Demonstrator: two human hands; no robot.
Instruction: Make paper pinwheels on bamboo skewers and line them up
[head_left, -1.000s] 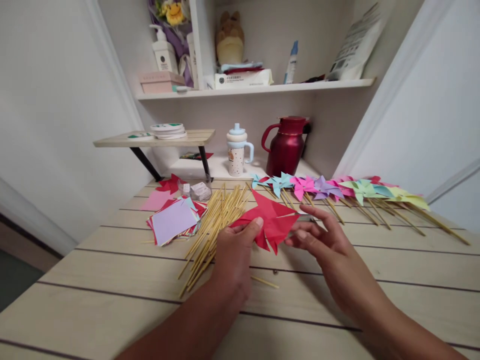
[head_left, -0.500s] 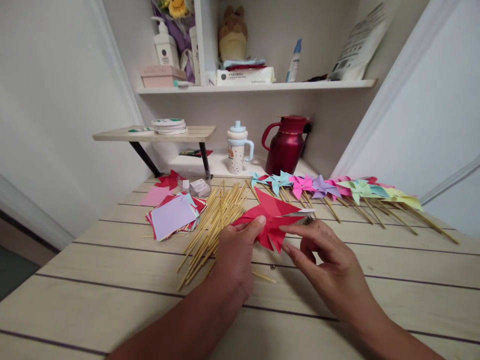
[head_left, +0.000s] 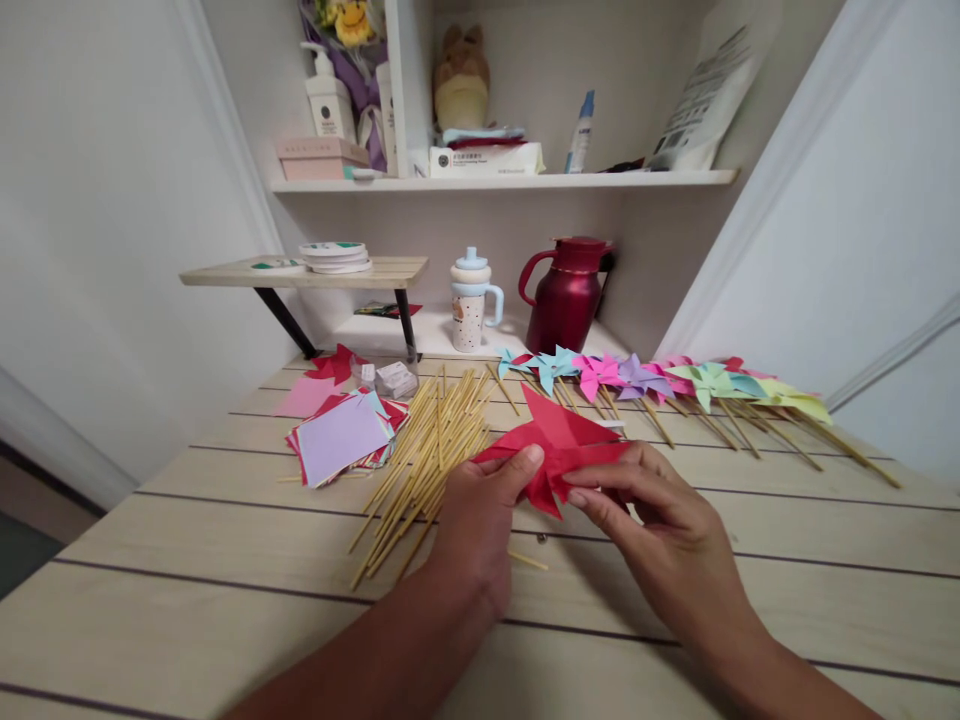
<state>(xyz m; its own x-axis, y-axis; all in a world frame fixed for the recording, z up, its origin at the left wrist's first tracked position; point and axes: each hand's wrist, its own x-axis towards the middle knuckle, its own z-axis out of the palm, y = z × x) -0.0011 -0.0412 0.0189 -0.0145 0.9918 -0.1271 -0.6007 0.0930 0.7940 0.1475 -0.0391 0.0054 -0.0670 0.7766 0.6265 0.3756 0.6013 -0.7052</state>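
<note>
A red paper pinwheel (head_left: pixel 555 440) is held up over the middle of the table, its pointed blades spread. My left hand (head_left: pixel 487 510) is closed on its left side, the thumb pressed on the front near the centre. At the lower right, my right hand (head_left: pixel 652 510) pinches a blade between thumb and fingertips. A thin white strip pokes out behind the upper right blade; what it belongs to is hidden. Beneath and left of my left hand lies a loose pile of thin wooden sticks (head_left: pixel 420 460).
Finished pinwheels on sticks (head_left: pixel 637 378) line the back right. Left stand a stack of coloured paper squares (head_left: pixel 341 440), small clear boxes (head_left: pixel 394 378) and a low wooden stand (head_left: pixel 397 270). A cup (head_left: pixel 470 310) and a red jug (head_left: pixel 566 300) are behind, under a shelf (head_left: pixel 510 183).
My right fingers have closed onto the lower right blade, where before they were spread beside it. The pinwheel has turned slightly. The whole view has shifted a little.
</note>
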